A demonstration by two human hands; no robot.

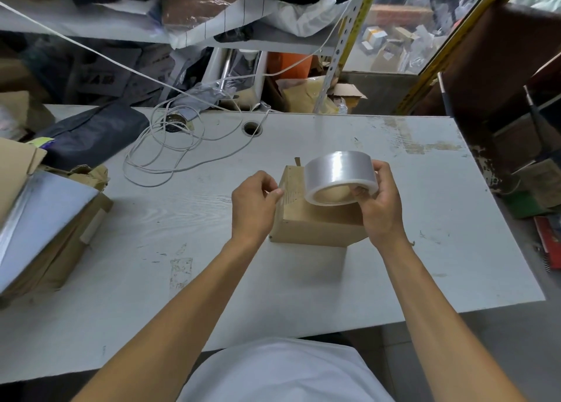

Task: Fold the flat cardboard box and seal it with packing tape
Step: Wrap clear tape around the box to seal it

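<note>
Tape drawn over the folded box

The box [315,219] sits on the table [425,250] directly under both hands; the right hand [379,207] grips the roll [337,177] above it, the left hand [255,204] seemingly pinches the tape end at the box's left edge.

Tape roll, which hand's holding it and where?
The right hand grips the tape roll by its rim, thumb inside the core. The left hand pinches the pulled-out tape end.

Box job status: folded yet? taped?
Folded: the cardboard box stands assembled on the table. In hand: the right hand holds the tape roll over it; the left hand pinches at the box's top edge. Left: no finished tape seal visible yet.
</note>
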